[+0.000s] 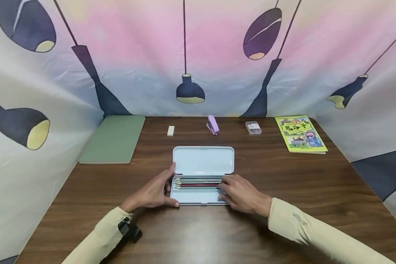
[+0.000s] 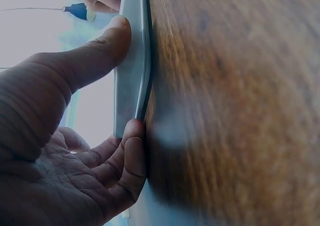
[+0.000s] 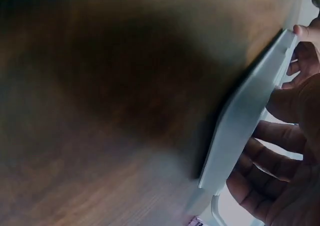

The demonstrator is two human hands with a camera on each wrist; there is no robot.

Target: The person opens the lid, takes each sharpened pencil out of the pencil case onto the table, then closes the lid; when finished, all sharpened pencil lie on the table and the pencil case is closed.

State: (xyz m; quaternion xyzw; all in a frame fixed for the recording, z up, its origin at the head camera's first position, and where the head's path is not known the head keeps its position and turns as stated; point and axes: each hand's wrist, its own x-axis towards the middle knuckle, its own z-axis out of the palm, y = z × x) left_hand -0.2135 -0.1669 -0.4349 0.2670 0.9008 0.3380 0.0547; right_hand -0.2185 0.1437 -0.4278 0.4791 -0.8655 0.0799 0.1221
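Observation:
A pale blue pencil case (image 1: 198, 198) lies on the table with its lid (image 1: 203, 160) tipped back. Several pencils (image 1: 198, 183) lie side by side in its rear compartment, points to the left; one is red. My left hand (image 1: 154, 191) grips the case's left end, thumb along the front wall and fingers round the side, as the left wrist view also shows. Over the right end reaches my right hand (image 1: 241, 193), fingers down at the pencils' far ends and thumb above the front compartment. Those ends are hidden, and I cannot tell whether it pinches a pencil.
Behind the case stand a white eraser (image 1: 170, 131), a purple stapler (image 1: 212, 125) and a small clear box (image 1: 253, 128). A green mat or folder (image 1: 113, 139) lies at the back left, a yellow booklet (image 1: 300, 134) at the back right. Printed fabric hangs behind the table.

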